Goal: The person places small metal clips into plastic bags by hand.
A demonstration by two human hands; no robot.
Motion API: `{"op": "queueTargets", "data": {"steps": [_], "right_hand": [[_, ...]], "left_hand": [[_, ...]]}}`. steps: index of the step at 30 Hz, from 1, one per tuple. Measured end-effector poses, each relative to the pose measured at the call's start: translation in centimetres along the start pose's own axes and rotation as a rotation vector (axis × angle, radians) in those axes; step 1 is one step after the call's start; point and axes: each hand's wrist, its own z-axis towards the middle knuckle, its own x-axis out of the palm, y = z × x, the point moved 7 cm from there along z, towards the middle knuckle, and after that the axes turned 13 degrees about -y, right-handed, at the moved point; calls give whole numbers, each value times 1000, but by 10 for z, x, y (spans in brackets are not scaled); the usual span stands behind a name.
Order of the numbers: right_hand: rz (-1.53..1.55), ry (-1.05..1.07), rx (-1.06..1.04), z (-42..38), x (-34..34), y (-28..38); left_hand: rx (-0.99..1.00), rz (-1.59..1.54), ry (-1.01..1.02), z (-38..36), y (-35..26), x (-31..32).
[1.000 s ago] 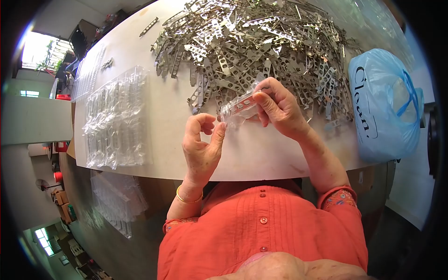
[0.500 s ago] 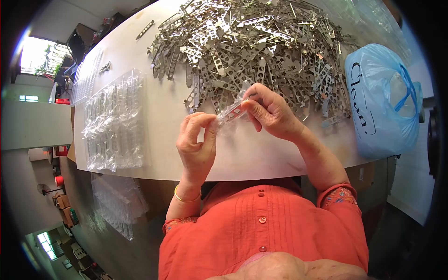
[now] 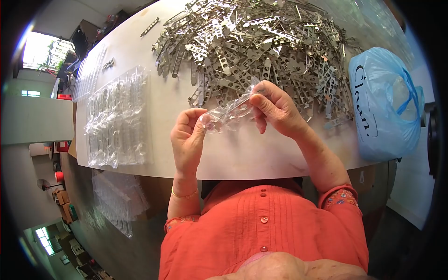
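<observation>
A small clear plastic bag (image 3: 229,115) is stretched between my two hands, with a narrow metal strip showing inside it. My left hand (image 3: 187,137) pinches the bag's lower left end between thumb and fingers. At the upper right end, my right hand (image 3: 276,108) grips the bag with thumb and curled fingers. Just beyond both hands lies a large heap of perforated metal strips (image 3: 252,51). To the left, a clear plastic tray (image 3: 144,100) bears several bagged strips (image 3: 116,123) in crinkled wrapping.
A blue plastic bag (image 3: 385,105) stands at the table's right edge. More clear trays (image 3: 88,70) lie at the far left, and others (image 3: 119,200) sit below the table's front edge. One loose strip (image 3: 150,27) lies left of the heap on the white table (image 3: 233,163).
My left hand has moved a little left and down, away from my right hand. The plastic bag is now drawn out longer between them.
</observation>
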Motion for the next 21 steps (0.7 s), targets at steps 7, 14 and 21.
{"op": "queueTargets", "data": {"steps": [7,14,21], "right_hand": [[7,69,68,0,2,-7],[-12,91,98,-1,2,-8],[-71,151,61,-6,9,-5]], "left_hand": [[-182,-188,227,2,24,0],[-203,-190,284,4,18,1],[-78,-46,288,6,5,3]]}}
